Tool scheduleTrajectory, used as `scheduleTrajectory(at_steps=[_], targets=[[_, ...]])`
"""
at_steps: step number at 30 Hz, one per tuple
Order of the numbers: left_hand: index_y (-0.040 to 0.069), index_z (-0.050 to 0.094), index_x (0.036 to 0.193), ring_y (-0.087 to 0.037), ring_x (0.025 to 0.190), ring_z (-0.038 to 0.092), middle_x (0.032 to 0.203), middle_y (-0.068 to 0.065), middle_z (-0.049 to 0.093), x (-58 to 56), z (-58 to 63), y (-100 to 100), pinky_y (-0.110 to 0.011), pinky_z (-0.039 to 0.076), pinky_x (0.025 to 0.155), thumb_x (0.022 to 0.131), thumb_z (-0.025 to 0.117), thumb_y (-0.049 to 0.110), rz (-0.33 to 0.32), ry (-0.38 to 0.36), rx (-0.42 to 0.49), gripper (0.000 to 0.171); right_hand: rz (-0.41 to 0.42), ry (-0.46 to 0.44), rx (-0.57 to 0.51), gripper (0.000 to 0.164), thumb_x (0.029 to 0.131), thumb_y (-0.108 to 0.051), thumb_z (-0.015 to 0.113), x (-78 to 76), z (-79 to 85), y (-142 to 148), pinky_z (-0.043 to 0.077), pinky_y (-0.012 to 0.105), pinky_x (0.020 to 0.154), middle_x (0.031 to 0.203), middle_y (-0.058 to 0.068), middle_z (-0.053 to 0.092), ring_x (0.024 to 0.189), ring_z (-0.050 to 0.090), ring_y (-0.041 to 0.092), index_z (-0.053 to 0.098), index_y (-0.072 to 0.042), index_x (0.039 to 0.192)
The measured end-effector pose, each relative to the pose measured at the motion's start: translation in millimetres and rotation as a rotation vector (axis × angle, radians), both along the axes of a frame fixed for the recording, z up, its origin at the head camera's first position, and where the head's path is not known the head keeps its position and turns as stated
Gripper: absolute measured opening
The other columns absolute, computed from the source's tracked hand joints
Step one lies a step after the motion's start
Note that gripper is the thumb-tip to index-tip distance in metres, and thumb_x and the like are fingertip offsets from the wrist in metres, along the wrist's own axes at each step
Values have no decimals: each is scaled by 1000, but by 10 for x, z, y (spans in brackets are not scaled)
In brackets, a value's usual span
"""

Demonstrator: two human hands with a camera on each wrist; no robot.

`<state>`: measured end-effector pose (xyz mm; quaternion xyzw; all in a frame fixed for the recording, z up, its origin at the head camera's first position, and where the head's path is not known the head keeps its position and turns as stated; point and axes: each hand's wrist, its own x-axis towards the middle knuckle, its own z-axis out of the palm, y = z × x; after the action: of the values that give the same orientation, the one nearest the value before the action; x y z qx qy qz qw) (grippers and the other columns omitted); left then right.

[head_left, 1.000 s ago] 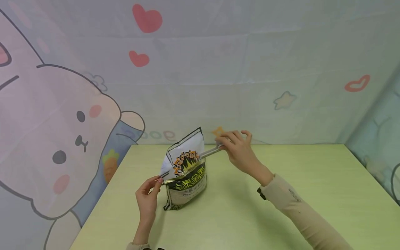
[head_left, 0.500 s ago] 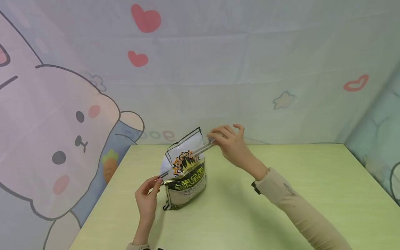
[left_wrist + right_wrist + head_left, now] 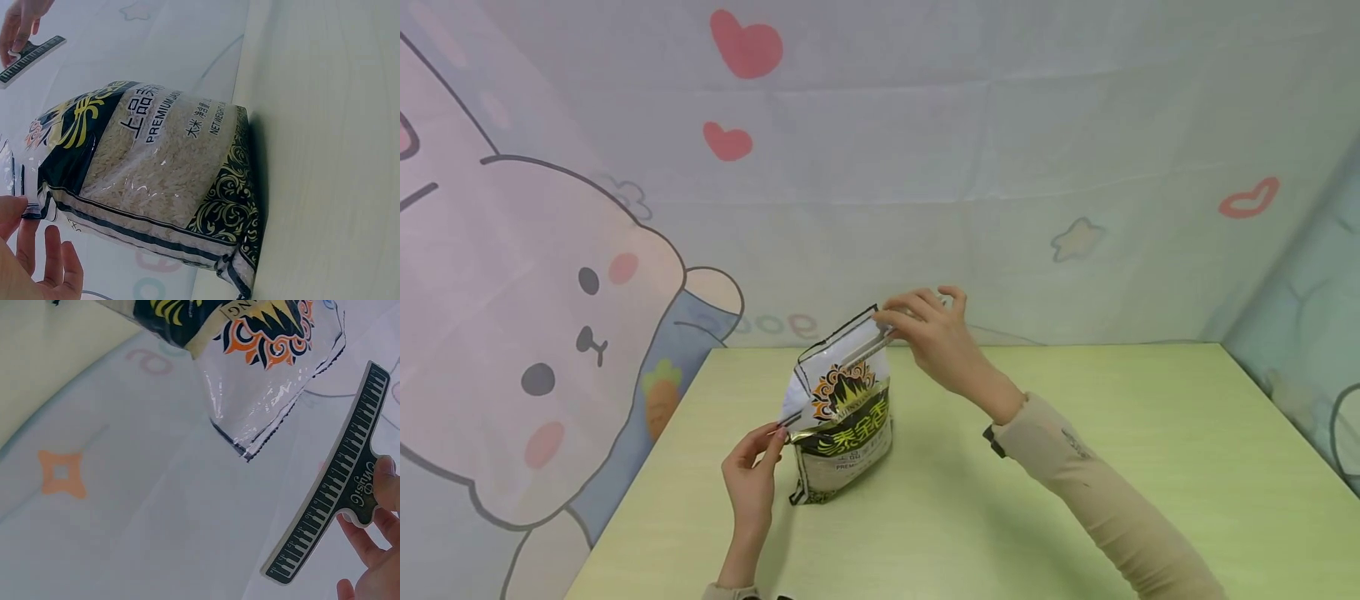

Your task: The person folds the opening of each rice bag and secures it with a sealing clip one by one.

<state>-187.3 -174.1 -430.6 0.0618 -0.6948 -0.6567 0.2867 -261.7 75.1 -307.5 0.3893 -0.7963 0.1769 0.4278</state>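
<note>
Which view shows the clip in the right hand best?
The right wrist view: the clip shows its full piano-key strip and "Music" lettering. The head view gives only a slim strip overlapping the bag; the left wrist view shows it small, in the upper left corner.

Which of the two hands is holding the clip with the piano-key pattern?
The right hand: it grips the piano-key clip, whereas the left hand pinches the edge of the rice bag.

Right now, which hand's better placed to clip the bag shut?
Probably the right hand: it holds the piano-print clip near the top of the rice bag; the left hand pinches the bag's edge.
</note>
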Motion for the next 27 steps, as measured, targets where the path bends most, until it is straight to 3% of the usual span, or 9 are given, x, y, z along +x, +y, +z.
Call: scheduleTrajectory(at_steps=[5, 17, 27], targets=[[-9, 64, 91, 1, 64, 57, 66, 15, 62, 46, 86, 26, -14, 46, 56, 79, 64, 3, -3, 9, -4, 17, 17, 2, 17, 23, 80, -9, 62, 10, 69, -74, 25, 52, 89, 104, 0, 62, 93, 51, 16, 65, -17, 101], [-5, 66, 92, 2, 65, 57, 68, 16, 62, -13, -27, -4, -14, 47, 57, 79, 66, 9, 6, -10, -4, 19, -2, 40, 66, 23, 77, -11, 65, 27, 151, -222, 27, 50, 88, 100, -4, 61, 93, 52, 15, 65, -20, 98], [-13, 62, 90, 2, 62, 56, 66, 15, 62, 98, 183, 88, -13, 45, 55, 79, 64, -1, 4, 39, -10, 17, -45, 51, 127, 20, 79, -16, 63, 9, 204, -363, 28, 50, 89, 97, -7, 61, 94, 52, 12, 65, -24, 97]])
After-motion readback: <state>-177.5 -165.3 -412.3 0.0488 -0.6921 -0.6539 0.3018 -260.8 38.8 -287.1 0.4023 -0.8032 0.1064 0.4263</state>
